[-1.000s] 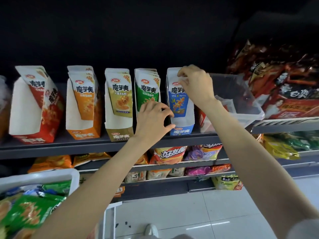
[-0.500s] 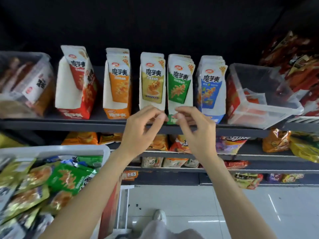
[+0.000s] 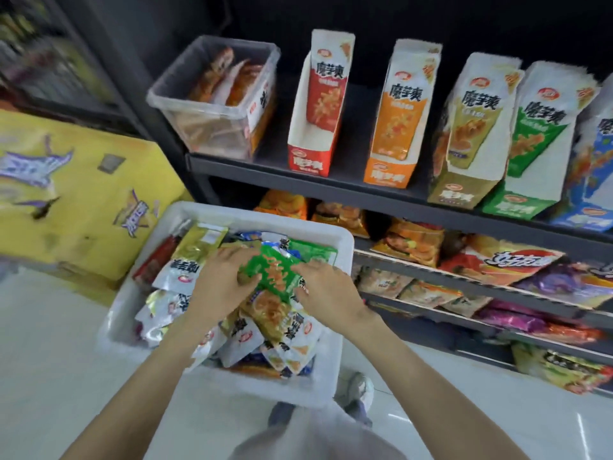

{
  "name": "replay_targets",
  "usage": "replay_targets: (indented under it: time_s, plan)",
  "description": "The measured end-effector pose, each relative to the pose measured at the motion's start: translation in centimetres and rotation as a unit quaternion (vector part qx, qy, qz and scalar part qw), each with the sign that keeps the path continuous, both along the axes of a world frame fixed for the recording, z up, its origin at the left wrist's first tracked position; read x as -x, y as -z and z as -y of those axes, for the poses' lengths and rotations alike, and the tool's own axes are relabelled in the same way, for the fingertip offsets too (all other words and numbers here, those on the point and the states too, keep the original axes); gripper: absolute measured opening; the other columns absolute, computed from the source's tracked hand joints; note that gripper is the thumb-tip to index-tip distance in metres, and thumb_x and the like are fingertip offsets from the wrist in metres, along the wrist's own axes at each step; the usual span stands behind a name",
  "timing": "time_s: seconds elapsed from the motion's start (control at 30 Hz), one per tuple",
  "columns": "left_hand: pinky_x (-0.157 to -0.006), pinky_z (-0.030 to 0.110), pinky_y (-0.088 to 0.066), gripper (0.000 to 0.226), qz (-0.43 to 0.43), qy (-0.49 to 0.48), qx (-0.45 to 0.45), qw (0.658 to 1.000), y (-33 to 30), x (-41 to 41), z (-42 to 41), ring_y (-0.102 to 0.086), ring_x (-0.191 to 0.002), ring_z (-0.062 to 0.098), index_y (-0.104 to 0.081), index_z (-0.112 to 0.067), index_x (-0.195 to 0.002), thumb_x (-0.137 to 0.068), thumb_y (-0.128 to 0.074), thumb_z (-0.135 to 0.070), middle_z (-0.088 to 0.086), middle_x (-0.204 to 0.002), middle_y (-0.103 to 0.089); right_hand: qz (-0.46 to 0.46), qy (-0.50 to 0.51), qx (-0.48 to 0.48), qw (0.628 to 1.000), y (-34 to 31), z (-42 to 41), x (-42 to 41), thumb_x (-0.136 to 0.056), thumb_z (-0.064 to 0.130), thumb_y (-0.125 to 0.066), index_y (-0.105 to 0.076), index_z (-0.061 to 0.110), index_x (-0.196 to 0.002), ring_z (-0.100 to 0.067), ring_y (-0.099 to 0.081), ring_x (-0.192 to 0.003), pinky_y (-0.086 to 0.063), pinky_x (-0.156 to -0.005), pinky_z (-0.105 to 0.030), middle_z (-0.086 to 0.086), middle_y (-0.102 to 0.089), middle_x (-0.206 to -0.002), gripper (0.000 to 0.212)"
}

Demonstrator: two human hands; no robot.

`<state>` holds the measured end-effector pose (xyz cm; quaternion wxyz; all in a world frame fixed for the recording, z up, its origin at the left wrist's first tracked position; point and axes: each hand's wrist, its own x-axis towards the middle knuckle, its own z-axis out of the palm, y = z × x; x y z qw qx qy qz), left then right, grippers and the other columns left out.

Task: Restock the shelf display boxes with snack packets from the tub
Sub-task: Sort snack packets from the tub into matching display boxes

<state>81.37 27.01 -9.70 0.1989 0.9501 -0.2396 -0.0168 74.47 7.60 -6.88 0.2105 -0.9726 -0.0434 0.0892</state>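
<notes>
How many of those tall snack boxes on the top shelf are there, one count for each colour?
Red box: 1
Orange box: 1
Olive box: 1
Green box: 1
Blue box: 1, cut off by the frame edge
Total: 5

Left arm: bare, reaching forward and down over the white plastic tub (image 3: 345,242).
Left hand (image 3: 220,283): above the tub's middle, fingers curled on the left edge of a crinkled green foil snack packet (image 3: 273,272).
Right arm: bare, angled in beside the left.
Right hand (image 3: 326,288): knuckles up, fingertips on the same packet's right edge.
</notes>
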Motion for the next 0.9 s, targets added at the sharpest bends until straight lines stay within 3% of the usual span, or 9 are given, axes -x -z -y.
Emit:
replay_targets:
  time_s: [0.1, 0.17, 0.27, 0.37, 0.5, 0.6, 0.77, 0.83, 0.9]
  plan:
    - [-0.093, 0.042, -0.046, 0.059, 0.019, 0.093, -0.047, 0.994, 0.7, -2.0, 0.0, -0.053, -0.116, 0.030, -0.057, -0.019, -0.127, -0.074, -0.078, -0.031, 0.005, -0.123, -0.059, -0.026, 0.002, 0.154, 0.988, 1.4, -2.9, -1.8, -0.092, 0.019, -0.050, -0.059, 0.009, -0.104, -0.030, -0.061, -0.091, -0.037, -0.077, -0.036, -0.008, -0.065, -0.093, 0.017]
    - [-0.105, 0.041, -0.038, 0.068, 0.007, 0.185, -0.094, 0.978, 0.9, -3.3, 0.7, -0.041, -0.130, 0.025, -0.048, -0.020, -0.137, -0.078, -0.072, -0.042, 0.001, -0.137, -0.049, -0.062, 0.021, 0.204, 0.977, 2.5, -3.7, -2.6, -0.092, 0.026, -0.052, -0.058, 0.010, -0.110, -0.029, -0.058, -0.101, -0.036, -0.085, -0.038, -0.007, -0.064, -0.103, 0.025]
    - [-0.116, 0.034, -0.017, 0.075, -0.021, 0.265, -0.208, 0.941, 1.4, -5.0, 1.9, -0.025, -0.138, 0.017, -0.032, -0.024, -0.146, -0.084, -0.062, -0.052, -0.004, -0.147, -0.035, -0.133, 0.039, 0.216, 0.967, 3.8, -3.8, -3.1, -0.087, 0.046, -0.062, -0.042, 0.003, -0.132, -0.032, -0.047, -0.120, -0.035, -0.100, -0.041, -0.014, -0.049, -0.129, 0.065]
    - [-0.112, 0.034, -0.025, 0.069, -0.022, 0.281, -0.235, 0.930, 1.3, -5.6, 2.6, -0.032, -0.131, 0.019, -0.037, -0.026, -0.142, -0.082, -0.064, -0.050, -0.002, -0.137, -0.042, -0.134, 0.078, 0.176, 0.972, 4.0, -3.7, -3.1, -0.082, 0.039, -0.070, -0.034, 0.003, -0.136, -0.032, -0.042, -0.122, -0.037, -0.099, -0.038, -0.015, -0.044, -0.132, 0.074]
    - [-0.088, 0.035, -0.047, 0.043, -0.047, 0.276, -0.153, 0.948, -0.7, -5.1, 2.5, -0.056, -0.112, 0.018, -0.051, -0.026, -0.129, -0.089, -0.062, -0.037, -0.006, -0.125, -0.056, -0.032, 0.114, 0.127, 0.985, 3.0, -2.7, -2.4, -0.089, 0.016, -0.062, -0.046, 0.010, -0.122, -0.030, -0.051, -0.111, -0.044, -0.083, -0.035, -0.009, -0.053, -0.119, 0.038]
    - [-0.076, 0.035, -0.050, 0.026, -0.134, 0.226, -0.042, 0.964, -2.0, -5.3, 1.1, -0.063, -0.088, 0.016, -0.056, -0.027, -0.117, -0.092, -0.058, -0.035, -0.006, -0.107, -0.066, -0.018, 0.188, -0.008, 0.982, 0.8, -0.3, -1.3, -0.087, 0.026, -0.065, -0.056, 0.018, -0.106, -0.026, -0.064, -0.091, -0.046, -0.072, -0.033, -0.002, -0.065, -0.104, 0.023]
    - [-0.075, 0.026, -0.052, 0.026, -0.296, 0.147, 0.219, 0.918, -3.8, -4.3, 0.5, -0.064, -0.090, 0.006, -0.059, -0.022, -0.098, -0.081, -0.062, -0.042, -0.012, -0.096, -0.067, 0.070, 0.324, -0.415, 0.848, -4.0, 2.4, 0.2, -0.079, 0.017, -0.077, -0.069, 0.017, -0.084, -0.015, -0.070, -0.076, -0.057, -0.070, -0.029, 0.002, -0.074, -0.082, 0.010]
    - [-0.070, 0.024, -0.053, 0.027, -0.308, 0.131, 0.262, 0.905, -4.6, -3.1, 1.4, -0.065, -0.084, 0.004, -0.060, -0.019, -0.096, -0.079, -0.062, -0.040, -0.012, -0.094, -0.068, 0.064, 0.317, -0.447, 0.834, -4.9, 2.8, 0.5, -0.082, 0.016, -0.073, -0.071, 0.014, -0.091, -0.011, -0.070, -0.078, -0.055, -0.069, -0.021, 0.000, -0.075, -0.087, 0.009]
    - [-0.072, 0.023, -0.052, 0.025, -0.297, 0.125, 0.277, 0.905, -4.9, -2.3, 2.4, -0.065, -0.084, 0.002, -0.060, -0.021, -0.094, -0.078, -0.062, -0.040, -0.017, -0.092, -0.068, 0.052, 0.288, -0.411, 0.864, -5.3, 3.4, 0.8, -0.085, 0.019, -0.070, -0.071, 0.017, -0.094, -0.007, -0.070, -0.079, -0.052, -0.063, -0.015, 0.002, -0.074, -0.090, 0.009]
